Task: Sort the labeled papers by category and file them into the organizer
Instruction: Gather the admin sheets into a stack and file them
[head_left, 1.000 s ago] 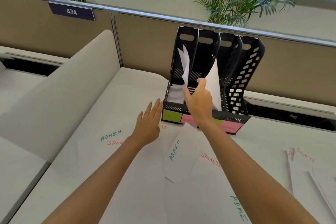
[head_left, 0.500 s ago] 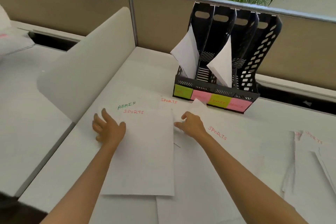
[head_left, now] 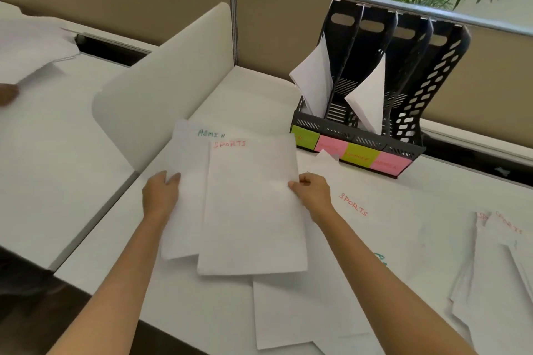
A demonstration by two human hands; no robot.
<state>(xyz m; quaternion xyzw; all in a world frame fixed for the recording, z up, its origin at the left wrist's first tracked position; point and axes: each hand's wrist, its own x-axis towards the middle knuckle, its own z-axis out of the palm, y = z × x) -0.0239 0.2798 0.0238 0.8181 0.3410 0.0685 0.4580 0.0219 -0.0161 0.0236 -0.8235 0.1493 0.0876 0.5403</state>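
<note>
The SPORTS sheet (head_left: 251, 210), flat white paper, is pinched at its side edges by the left hand (head_left: 161, 194) and right hand (head_left: 313, 193). Its long axis is pointed toward the black perforated organizer (head_left: 403, 112).

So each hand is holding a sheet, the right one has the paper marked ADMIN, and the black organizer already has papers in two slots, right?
Not quite. The head view shows the right hand pinching the SPORTS sheet; the ADMIN sheet is in the left hand. The rest holds: the black organizer has papers in two slots.
</note>
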